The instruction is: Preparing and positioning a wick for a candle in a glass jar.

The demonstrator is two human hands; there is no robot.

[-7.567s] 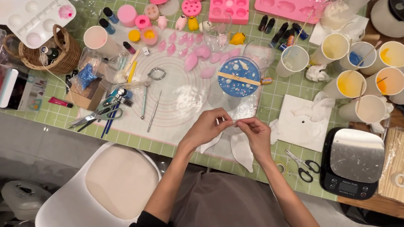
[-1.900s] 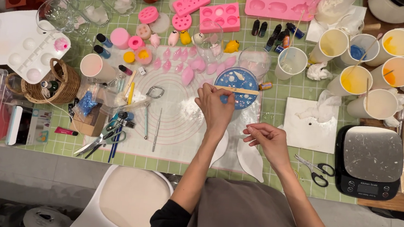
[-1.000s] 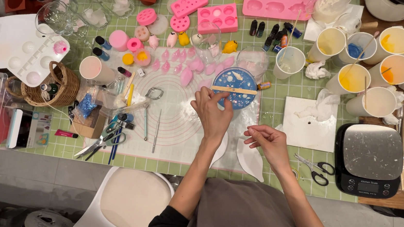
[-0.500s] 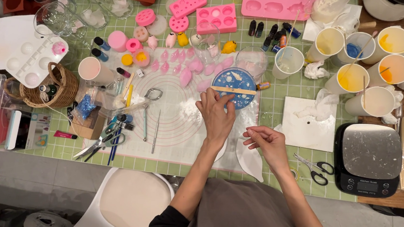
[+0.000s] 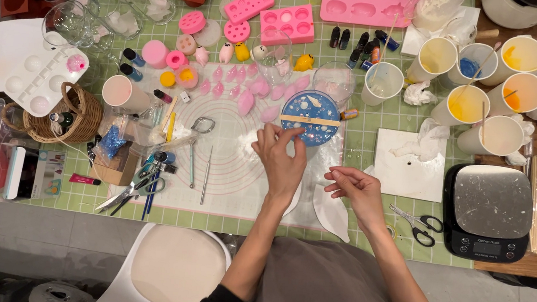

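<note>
Blue round dish of glittery liquid (image 5: 311,117): sits on the translucent ringed silicone mat (image 5: 228,167), mid-table, with a pale wooden stick (image 5: 310,120) lying flat across its rim. Your left hand (image 5: 281,158): fingers loosely curled, tips at the dish's near-left edge, apparently touching the rim; nothing pinched that shows. Your right hand (image 5: 354,189): resting beside a white teardrop cutout (image 5: 331,215), fingers drawn together, and whether it grips anything cannot be told. Handling note: steady the dish from the rim only, keep it level, and leave the stick undisturbed so liquid stays off the mat. Nearby: pink moulded pieces (image 5: 247,97), black-handled scissors (image 5: 418,219).
</note>
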